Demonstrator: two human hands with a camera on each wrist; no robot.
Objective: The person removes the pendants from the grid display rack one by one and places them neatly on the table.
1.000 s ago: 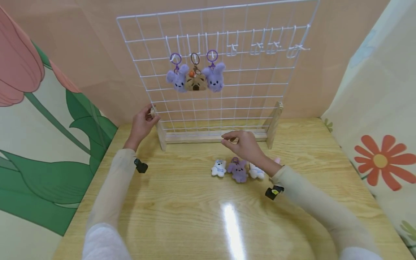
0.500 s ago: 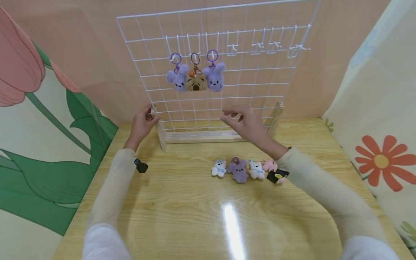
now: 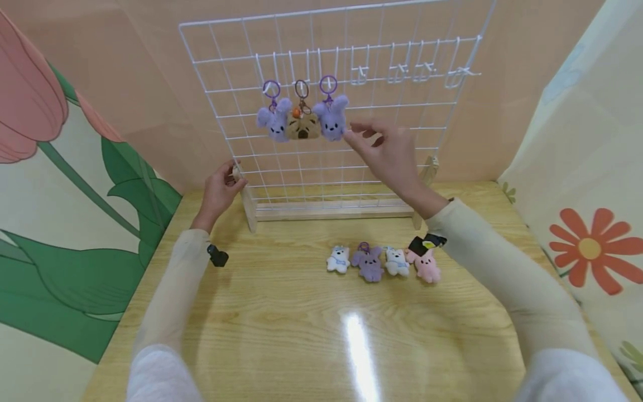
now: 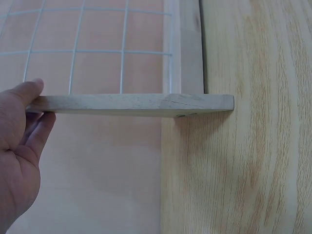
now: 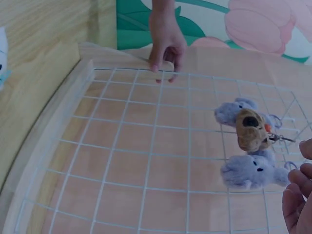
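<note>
My left hand (image 3: 220, 192) grips the top of the left wooden upright (image 4: 131, 102) of a white wire grid rack (image 3: 351, 106), thumb on one side and fingers on the other. My right hand (image 3: 390, 153) is raised before the grid with bent, parted fingers and nothing seen between them. Its thumb tip is right at the edge of a lilac bunny plush keychain (image 3: 331, 120). To the left of that bunny hang a brown bear plush keychain (image 3: 303, 127) and another lilac plush keychain (image 3: 276, 123). In the right wrist view, my fingers (image 5: 302, 183) are close to the nearer lilac plush.
White hooks (image 3: 399, 72) with nothing on them line the grid's upper right. On the wooden table (image 3: 281, 324), a row holds two white bear plushes (image 3: 339, 260), a lilac plush (image 3: 369, 265) and a pink plush (image 3: 428, 267). A right wooden upright (image 3: 427, 170) supports the rack.
My right hand has risen from low over the table plushes to beside the rightmost hanging bunny. The pink plush has come into fuller view. My left hand has stayed on the upright.
</note>
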